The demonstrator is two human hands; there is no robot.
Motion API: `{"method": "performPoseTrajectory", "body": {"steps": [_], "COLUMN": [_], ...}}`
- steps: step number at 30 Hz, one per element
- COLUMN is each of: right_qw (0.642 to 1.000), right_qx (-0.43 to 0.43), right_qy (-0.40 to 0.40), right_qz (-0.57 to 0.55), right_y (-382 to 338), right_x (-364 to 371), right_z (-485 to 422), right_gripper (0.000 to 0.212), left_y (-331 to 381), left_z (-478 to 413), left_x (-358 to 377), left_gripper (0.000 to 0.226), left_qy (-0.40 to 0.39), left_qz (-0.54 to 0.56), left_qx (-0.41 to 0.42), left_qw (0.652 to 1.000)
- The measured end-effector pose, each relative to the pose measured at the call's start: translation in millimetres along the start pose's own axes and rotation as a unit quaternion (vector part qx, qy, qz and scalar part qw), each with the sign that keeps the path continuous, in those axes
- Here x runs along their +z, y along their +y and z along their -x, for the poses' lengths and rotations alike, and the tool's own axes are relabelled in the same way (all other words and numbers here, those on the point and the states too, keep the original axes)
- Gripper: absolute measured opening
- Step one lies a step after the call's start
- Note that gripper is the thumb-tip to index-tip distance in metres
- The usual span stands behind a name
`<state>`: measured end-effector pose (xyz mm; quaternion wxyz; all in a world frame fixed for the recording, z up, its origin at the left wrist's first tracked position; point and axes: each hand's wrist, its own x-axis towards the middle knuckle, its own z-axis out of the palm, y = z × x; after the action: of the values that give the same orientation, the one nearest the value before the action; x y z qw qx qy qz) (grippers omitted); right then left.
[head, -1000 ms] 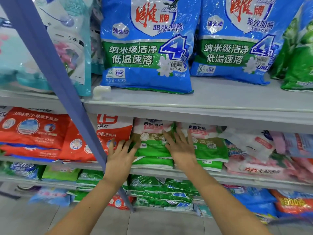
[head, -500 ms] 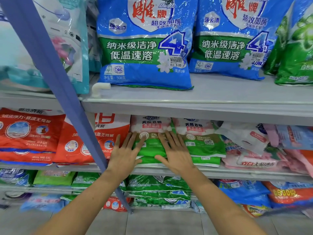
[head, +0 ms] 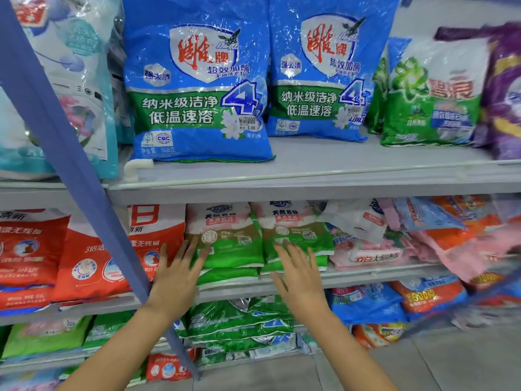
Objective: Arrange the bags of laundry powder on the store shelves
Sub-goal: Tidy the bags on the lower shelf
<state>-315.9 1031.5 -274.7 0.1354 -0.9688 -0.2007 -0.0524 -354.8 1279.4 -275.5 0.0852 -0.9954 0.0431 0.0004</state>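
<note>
So, both hands are up at the middle shelf (head: 380, 276), palms facing the two green-and-white laundry powder bags that stand side by side there. The left hand (head: 176, 277) has its fingers (head: 194, 253) straight and fanned out. The tips overlap the lower left corner of the left green bag (head: 231, 241), and the rest of the hand sits in front of the red bag (head: 152, 249) next door. The right hand (head: 298, 277) is the same deal: fingers (head: 284, 255) spread flat, tips over the bottom edge of the right green bag (head: 296, 235).

Neither hand has hold of anything. I honestly can't tell if the tips are on the plastic or just off it. The two green bags lean upright, touching each other, on top of flat green bags (head: 225, 277) lying on the shelf. There's a messy pile of pink and white bags (head: 366, 252) just to their right. Big blue bags (head: 197, 88) stand on the upper shelf (head: 338, 153) above, and a blue post (head: 70, 165) slants across the left side.
</note>
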Motion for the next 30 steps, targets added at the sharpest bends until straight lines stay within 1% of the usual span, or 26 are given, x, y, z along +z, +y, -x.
{"method": "performPoseTrajectory", "body": {"steps": [2,4,7,9,10,12,15,17,19,20,22,26,28,30], "right_qw": [0.996,0.987,0.974,0.969,0.968,0.974,0.98,0.98,0.975,0.972,0.967,0.956,0.957,0.972], "right_qx": [0.048,0.088,0.15,0.181,0.181,0.144,0.03,-0.046,-0.107,-0.131,-0.175,-0.224,-0.223,-0.179], "right_qy": [0.074,0.134,0.166,0.169,0.169,0.166,0.155,0.113,0.08,0.076,0.081,0.085,0.096,0.105], "right_qz": [-0.032,-0.021,0.014,0.021,0.031,0.061,0.119,0.158,0.178,0.177,0.164,0.171,0.161,0.11], "right_y": [24.3,56.7,112.7,139.7,154.1,179.1,205.8,220.0,231.0,236.1,245.8,260.5,259.4,251.5], "right_x": [-18.9,-38.0,-69.9,-83.8,-90.5,-97.9,-99.7,-96.4,-91.3,-88.9,-83.7,-80.4,-82.4,-83.8], "right_z": [24.5,43.5,59.1,58.3,56.0,44.9,18.5,-0.1,-15.3,-21.0,-31.9,-50.2,-58.6,-64.1], "right_gripper": [0.047,0.037,0.028,0.021,0.02,0.025,0.047,0.063,0.069,0.068,0.057,0.042,0.039,0.038], "left_y": [6.0,18.5,43.9,56.1,66.4,89.9,124.9,146.8,165.1,172.3,183.2,197.7,198.7,196.6], "left_z": [4.3,8.5,6.4,6.1,2.9,-7.0,-24.7,-36.9,-45.4,-48.3,-49.8,-36.9,-27.3,-17.9], "left_x": [-5.5,-11.4,-15.9,-23.4,-28.9,-38.8,-53.0,-59.0,-62.6,-64.5,-67.7,-71.8,-72.0,-70.2], "left_gripper": [0.093,0.082,0.073,0.072,0.071,0.068,0.061,0.059,0.063,0.065,0.063,0.051,0.048,0.047], "left_qy": [0.021,0.028,0.055,0.057,0.062,0.078,0.093,0.092,0.084,0.083,0.092,0.13,0.137,0.138], "left_qz": [0.088,0.15,0.259,0.295,0.311,0.34,0.388,0.413,0.422,0.424,0.432,0.459,0.462,0.459], "left_qx": [-0.008,-0.026,-0.026,-0.035,-0.038,-0.042,-0.067,-0.097,-0.131,-0.15,-0.179,-0.2,-0.218,-0.238], "left_qw": [0.996,0.988,0.964,0.953,0.948,0.936,0.914,0.901,0.893,0.889,0.879,0.856,0.848,0.845]}}
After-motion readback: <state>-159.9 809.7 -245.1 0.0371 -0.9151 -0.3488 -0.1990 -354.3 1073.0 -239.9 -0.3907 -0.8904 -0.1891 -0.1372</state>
